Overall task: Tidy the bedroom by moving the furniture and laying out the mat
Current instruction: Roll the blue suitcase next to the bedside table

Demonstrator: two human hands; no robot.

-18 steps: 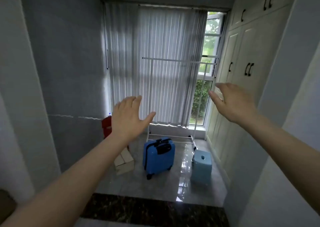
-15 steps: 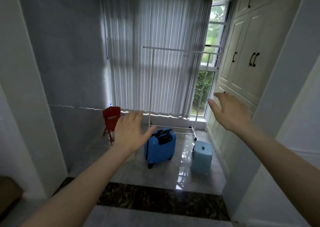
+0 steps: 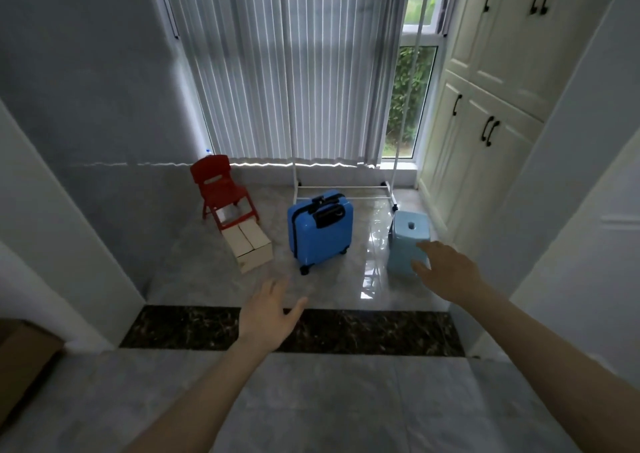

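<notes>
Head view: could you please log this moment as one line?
left hand: open, empty | right hand: open, empty, before light blue stool | blue suitcase: upright on floor | red chair: by curtain

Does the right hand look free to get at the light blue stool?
Probably yes: the right hand is open, overlapping the stool in view, with nothing between. Contact cannot be told.

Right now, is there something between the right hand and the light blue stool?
Nothing visible stands between them. The right hand, fingers spread, overlaps the near edge of the light blue stool; contact cannot be told. The blue suitcase stands apart, to the stool's left.
</notes>
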